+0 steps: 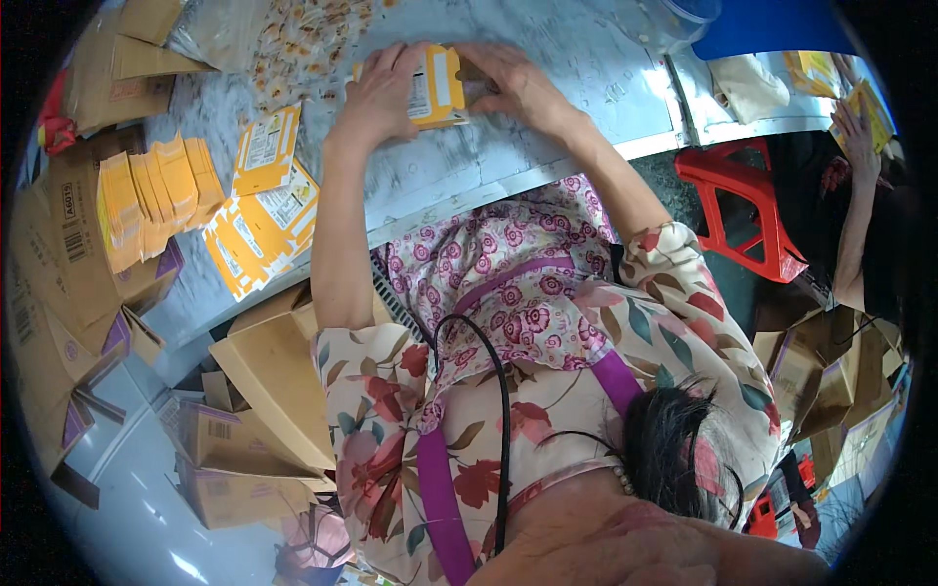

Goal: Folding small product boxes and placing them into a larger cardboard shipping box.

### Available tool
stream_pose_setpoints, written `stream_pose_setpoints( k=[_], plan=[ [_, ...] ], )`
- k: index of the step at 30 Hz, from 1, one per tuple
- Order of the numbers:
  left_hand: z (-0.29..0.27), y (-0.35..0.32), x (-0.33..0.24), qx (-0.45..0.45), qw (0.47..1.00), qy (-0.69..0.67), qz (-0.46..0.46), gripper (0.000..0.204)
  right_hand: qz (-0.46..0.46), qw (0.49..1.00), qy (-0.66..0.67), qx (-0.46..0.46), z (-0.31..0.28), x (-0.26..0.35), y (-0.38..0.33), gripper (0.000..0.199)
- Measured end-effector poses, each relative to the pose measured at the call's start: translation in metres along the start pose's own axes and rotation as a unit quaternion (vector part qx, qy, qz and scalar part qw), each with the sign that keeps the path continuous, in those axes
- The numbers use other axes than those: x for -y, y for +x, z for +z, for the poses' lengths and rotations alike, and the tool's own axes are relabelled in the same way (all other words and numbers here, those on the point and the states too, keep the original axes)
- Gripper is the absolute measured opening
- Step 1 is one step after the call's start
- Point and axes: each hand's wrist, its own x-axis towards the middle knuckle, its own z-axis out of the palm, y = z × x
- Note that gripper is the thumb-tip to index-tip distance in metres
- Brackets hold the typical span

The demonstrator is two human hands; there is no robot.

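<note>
Between my two hands a small yellow and white carton (447, 90) stands on the marbled table top (606, 107). My left hand (384, 96) is closed on its left side, with the fingers lying over the far edge. From the other side my right hand (523, 86) curls round the carton's right end, thumb and fingers at a dark gap there. Part of the carton is hidden under the hands. To the left of my left arm lie flat, unfolded yellow cartons (264, 151), fanned over one another near the table's front edge.
Stacks of flat yellow cartons (161, 195) stand at the left beside brown cardboard boxes (73, 225). Many small clear packets (313, 39) are spread at the back. A red stool (747, 205) is at the right, where a co-worker's hand (858, 137) touches a yellow carton (870, 109).
</note>
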Motion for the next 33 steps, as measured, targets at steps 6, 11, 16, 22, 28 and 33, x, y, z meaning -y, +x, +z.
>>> stream_pose_setpoints(
  k=[6, 11, 16, 22, 28, 33],
  plan=[
    [0.008, -0.004, -0.004, -0.05, 0.994, -0.092, 0.01, 0.111, 0.166, 0.931, 0.283, -0.16, 0.02, 0.033, 0.016, 0.047],
    [0.0, -0.014, -0.015, -0.105, 0.979, -0.174, 0.001, 0.112, 0.126, 0.853, 0.457, -0.22, 0.011, 0.045, 0.041, 0.039],
    [-0.005, -0.028, -0.021, -0.234, 0.942, -0.239, -0.023, 0.116, 0.075, 0.886, 0.436, -0.14, -0.025, 0.083, 0.064, 0.045],
    [0.0, -0.045, -0.029, -0.379, 0.818, -0.431, -0.048, 0.114, 0.038, 0.925, 0.305, -0.221, -0.03, 0.093, 0.027, 0.043],
    [0.022, -0.069, -0.056, -0.367, 0.806, -0.456, -0.087, 0.08, -0.002, 0.97, 0.127, -0.207, 0.008, 0.089, -0.004, 0.064],
    [0.037, -0.105, -0.054, -0.4, 0.763, -0.502, -0.077, 0.058, 0.169, 0.895, 0.395, -0.121, 0.004, 0.112, -0.023, 0.051]
  ],
)
